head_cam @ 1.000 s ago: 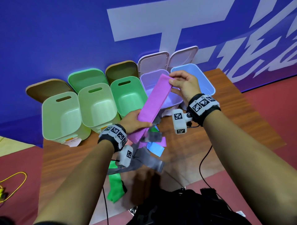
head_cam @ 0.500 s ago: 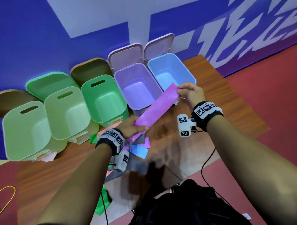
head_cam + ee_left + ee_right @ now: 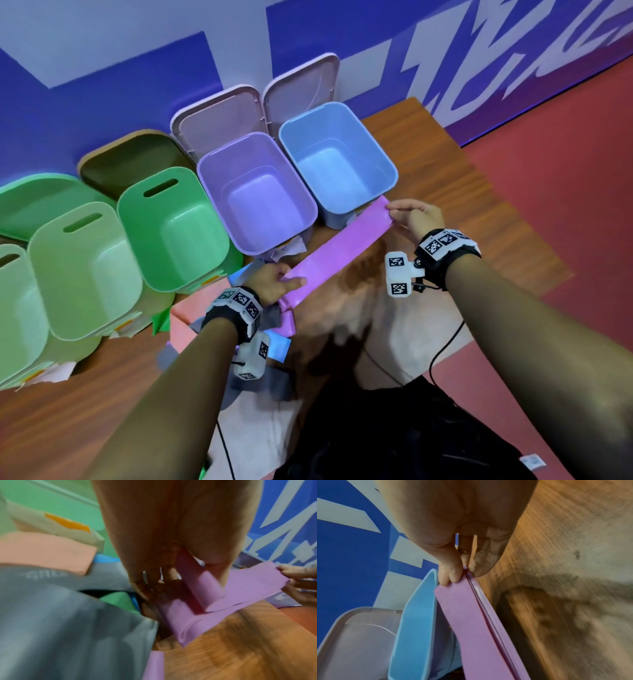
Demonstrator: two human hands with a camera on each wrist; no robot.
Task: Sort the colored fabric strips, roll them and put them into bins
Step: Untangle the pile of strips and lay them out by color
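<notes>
One purple fabric strip [image 3: 337, 248], stretched low over the bench [image 3: 479, 212] at 6 o'clock of the purple bin [image 3: 205, 171]. Left hand [image 3: 272, 282] pinches near end, right hand [image 3: 416, 219] far end. Likely light, limp; grip ends.

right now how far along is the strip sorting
Early. Done: nothing shows in the purple bin or blue bin. In hand: the left hand and right hand each pinch an end of the purple strip, unrolled. Left: grey strip and others wait in the pile.
</notes>
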